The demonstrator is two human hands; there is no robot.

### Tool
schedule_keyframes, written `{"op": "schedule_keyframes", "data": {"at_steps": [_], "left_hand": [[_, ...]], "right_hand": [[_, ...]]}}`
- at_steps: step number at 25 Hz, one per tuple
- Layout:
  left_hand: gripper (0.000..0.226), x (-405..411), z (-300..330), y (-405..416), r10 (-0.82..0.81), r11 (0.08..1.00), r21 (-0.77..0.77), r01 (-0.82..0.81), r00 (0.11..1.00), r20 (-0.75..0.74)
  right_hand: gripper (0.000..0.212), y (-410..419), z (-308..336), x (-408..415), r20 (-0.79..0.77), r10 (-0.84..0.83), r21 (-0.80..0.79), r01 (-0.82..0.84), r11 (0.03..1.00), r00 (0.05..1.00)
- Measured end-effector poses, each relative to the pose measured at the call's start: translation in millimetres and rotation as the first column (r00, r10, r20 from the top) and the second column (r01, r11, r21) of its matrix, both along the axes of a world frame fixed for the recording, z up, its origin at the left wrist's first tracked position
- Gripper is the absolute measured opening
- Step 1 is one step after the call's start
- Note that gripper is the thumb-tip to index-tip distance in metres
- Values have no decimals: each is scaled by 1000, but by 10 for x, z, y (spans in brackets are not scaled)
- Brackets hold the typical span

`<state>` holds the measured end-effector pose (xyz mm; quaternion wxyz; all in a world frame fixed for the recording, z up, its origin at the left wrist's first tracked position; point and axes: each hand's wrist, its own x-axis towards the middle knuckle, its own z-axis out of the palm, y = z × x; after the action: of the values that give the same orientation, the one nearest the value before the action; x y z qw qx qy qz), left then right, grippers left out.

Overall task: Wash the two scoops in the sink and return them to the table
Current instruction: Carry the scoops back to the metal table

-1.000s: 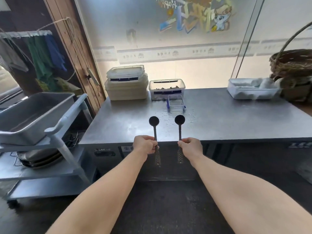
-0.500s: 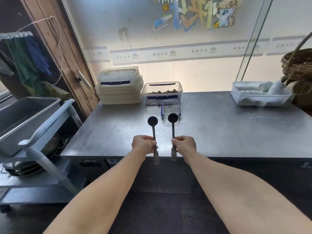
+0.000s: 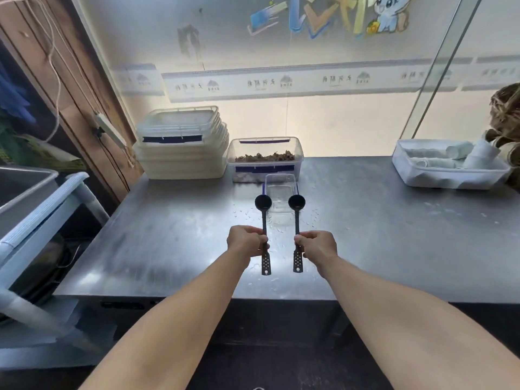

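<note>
Hands grip one black scoop each: left hand point(image 3: 245, 240) wraps the left scoop point(image 3: 264, 220), right hand point(image 3: 318, 246) the right scoop point(image 3: 296, 220), bowls pointing away, over the wet steel desk point(image 3: 394, 235).

Bare table point(image 3: 380, 235) flanks both hands; a small clear container point(image 3: 280, 190) blocks straight ahead.

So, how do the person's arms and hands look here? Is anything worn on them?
Both forearms are bare from the bottom edge of the picture to the wrist: no sleeve is in view. The left hand and the right hand carry no glove, and no watch, bracelet or ring shows on the sides that face the camera.
</note>
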<state>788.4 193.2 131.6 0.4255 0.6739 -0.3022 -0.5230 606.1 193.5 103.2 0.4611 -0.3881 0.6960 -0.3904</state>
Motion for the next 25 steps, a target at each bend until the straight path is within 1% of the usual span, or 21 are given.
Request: {"op": "schedule_keyframes", "data": {"at_steps": [6, 9, 13, 17, 25], "left_hand": [[16, 168, -204, -973, -55, 997, 53, 56, 998, -24], [15, 251, -240, -1394, -61, 996, 63, 63, 998, -32], [20, 237, -291, -1823, -62, 994, 83, 68, 996, -65], [17, 128, -401, -2226, -63, 992, 104, 69, 996, -66], [15, -5, -547, -2841, 0, 987, 163, -2, 1000, 9]], "right_hand": [[6, -958, -104, 202, 25, -22, 3, 22, 1000, 999], [9, -1323, -132, 218, 20, -50, 11, 50, 999, 999], [19, -1705, -218, 196, 10, -53, 31, 53, 998, 999], [18, -2140, -367, 99, 3, -68, 65, 67, 996, 998], [18, -2958, -548, -39, 11, 32, 124, -34, 992, 999]]}}
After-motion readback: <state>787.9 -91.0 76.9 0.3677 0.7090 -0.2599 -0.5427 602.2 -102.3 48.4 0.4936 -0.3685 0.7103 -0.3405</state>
